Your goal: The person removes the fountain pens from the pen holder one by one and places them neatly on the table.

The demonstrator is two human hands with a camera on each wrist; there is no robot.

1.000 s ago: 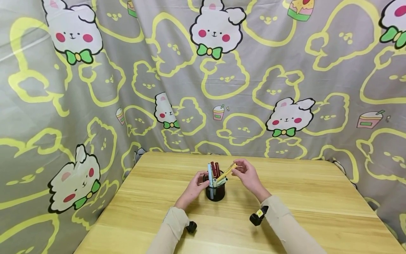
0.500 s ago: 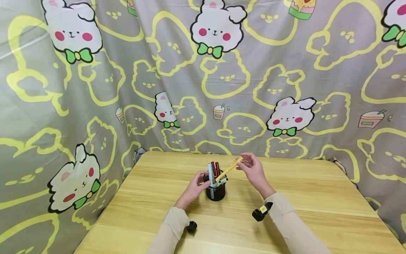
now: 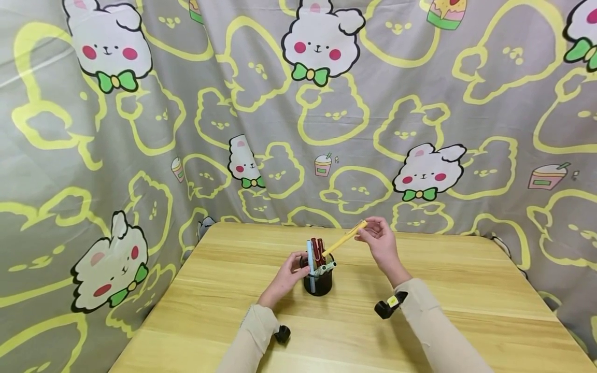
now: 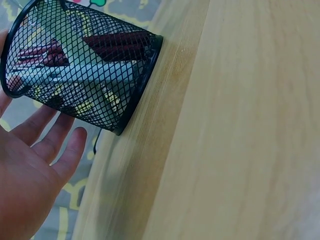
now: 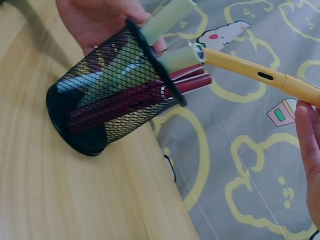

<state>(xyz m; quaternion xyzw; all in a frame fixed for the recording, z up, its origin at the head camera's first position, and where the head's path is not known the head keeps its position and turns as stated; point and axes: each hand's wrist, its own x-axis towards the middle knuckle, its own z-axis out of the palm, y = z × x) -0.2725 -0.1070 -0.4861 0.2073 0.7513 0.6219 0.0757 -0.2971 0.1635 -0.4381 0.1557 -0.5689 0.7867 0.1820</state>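
A black mesh pen holder [image 3: 318, 285] stands on the wooden table, steadied by my left hand [image 3: 285, 275], whose thumb and fingers are at its rim. In the left wrist view the other fingers [image 4: 55, 145] spread loosely beside the mesh. My right hand [image 3: 382, 244] pinches one end of a yellow pen [image 3: 346, 239], which slants down toward the holder. In the right wrist view the pen's lower end overlaps the mouth of a pale green pen [image 5: 177, 60]. Dark red pens [image 3: 317, 249], a light blue pen [image 3: 310, 254] and pale green pens stand inside the holder.
The wooden table [image 3: 224, 300] reaches back to a grey curtain [image 3: 280, 119] printed with cartoon rabbits. A black wrist camera [image 3: 282, 334] hangs by the left cuff, another camera [image 3: 386, 309] by the right cuff.
My right hand has moved up and to the right, drawing the yellow pen from among the others to above the holder's rim. The left hand and holder have stayed nearly still.
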